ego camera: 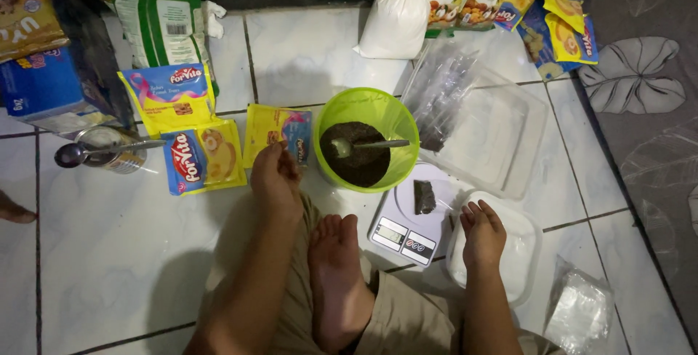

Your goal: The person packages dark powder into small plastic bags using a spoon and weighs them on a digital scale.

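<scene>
My left hand [276,177] hovers over the tiled floor beside a green bowl [378,108], fingers loosely curled, holding nothing I can see. The bowl holds dark powder and a metal spoon [367,145]. My right hand [481,233] rests palm-down on a clear plastic tub [527,253] with white contents. Between the two hands, a small white kitchen scale [407,228] carries a little clear bag of dark powder [424,196]. My bare foot [338,275] lies just in front of the scale.
Yellow and blue sachets [203,155] lie to the left near a tin can with a spoon [109,150]. A clear tray lid with small bags [483,133] sits right of the bowl. A white powder bag [396,20] and snack packets stand behind. A patterned mat [647,93] is far right.
</scene>
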